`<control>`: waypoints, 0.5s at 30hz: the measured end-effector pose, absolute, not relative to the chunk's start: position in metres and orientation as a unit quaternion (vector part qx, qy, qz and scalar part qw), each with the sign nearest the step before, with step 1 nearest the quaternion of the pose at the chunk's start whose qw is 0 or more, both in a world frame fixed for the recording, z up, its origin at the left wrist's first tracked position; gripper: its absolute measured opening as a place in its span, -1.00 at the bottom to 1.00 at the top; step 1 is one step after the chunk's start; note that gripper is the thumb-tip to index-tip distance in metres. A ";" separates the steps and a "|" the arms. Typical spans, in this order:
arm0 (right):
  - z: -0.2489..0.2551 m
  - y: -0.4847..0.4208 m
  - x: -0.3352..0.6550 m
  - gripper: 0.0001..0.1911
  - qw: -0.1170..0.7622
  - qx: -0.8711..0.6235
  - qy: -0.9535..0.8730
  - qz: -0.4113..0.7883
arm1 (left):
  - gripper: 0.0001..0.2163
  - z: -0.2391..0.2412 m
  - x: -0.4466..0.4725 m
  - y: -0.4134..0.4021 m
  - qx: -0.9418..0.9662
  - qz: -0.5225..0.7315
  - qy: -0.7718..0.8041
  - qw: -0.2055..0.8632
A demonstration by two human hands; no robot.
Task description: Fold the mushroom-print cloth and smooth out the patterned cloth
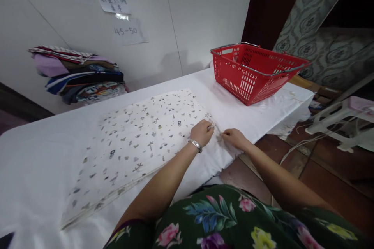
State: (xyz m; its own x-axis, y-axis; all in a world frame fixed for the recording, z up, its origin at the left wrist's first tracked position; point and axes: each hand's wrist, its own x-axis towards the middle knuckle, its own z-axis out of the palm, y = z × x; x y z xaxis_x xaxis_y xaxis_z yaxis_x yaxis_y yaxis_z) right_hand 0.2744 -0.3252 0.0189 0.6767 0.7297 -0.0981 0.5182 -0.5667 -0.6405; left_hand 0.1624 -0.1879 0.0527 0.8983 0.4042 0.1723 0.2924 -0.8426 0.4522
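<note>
A white cloth (140,140) with small printed motifs lies folded in layers, flat on the table. My left hand (202,132), with a silver bracelet at the wrist, is closed on the cloth's near right corner, and a bunched bit of fabric shows at its fingertips. Just to the right, my right hand (234,138) pinches the end of the same corner between thumb and fingers. The fabric between the two hands is gathered and slightly lifted. The exact grip of the right fingertips is partly hidden.
A red plastic basket (248,78) with metal handles stands at the table's back right. Folded fabrics (82,74) are stacked by the wall at the left. White sheeting covers the table (32,163). A plastic stool (347,120) and a cable are on the floor at right.
</note>
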 end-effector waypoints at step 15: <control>0.017 -0.317 0.264 -0.85 0.154 -0.898 -0.381 0.158 | -0.87 0.058 0.157 -0.184 0.952 0.157 0.163 0.207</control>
